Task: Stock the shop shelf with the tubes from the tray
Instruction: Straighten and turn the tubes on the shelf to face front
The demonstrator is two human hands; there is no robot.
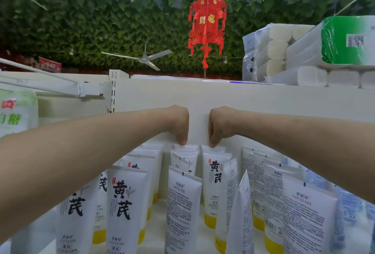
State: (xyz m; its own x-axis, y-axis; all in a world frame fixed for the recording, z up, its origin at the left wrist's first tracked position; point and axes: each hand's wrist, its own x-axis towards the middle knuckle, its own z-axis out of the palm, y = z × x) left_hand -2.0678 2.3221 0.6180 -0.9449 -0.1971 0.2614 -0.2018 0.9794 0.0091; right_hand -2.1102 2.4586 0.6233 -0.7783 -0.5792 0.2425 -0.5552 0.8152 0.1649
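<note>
Both bare forearms reach forward into the white shop shelf (253, 99), and the hands meet close together in front of its back panel, knuckles up and fingers curled downward. The left hand (179, 125) closes its fingertips on the crimped top edge of the left rear tube (187, 147), directly under it. Just beside it, the right hand (220, 125) pinches the top of the right rear tube (217, 149) in the same way. The two hands are apart, with a narrow strip of back panel between them. Below and nearer than the hands, rows of white tubes (125, 209) stand upright on yellow caps. Some show large black characters and others show their fine-print backs. One of these, the back-facing tube (182, 213), stands below the gap between the hands. Under the right forearm, further right, are blue-printed packs (349, 201), too blurred to read. Left of the left forearm hangs a white sugar bag (16, 111) with green lettering. Above the right hand, wrapped toilet roll packs (284, 55) lie on the shelf top. Overhead, a red paper lantern (207, 28) and a ceiling fan (143, 58) hang under a ceiling of green artificial leaves (91, 22).
</note>
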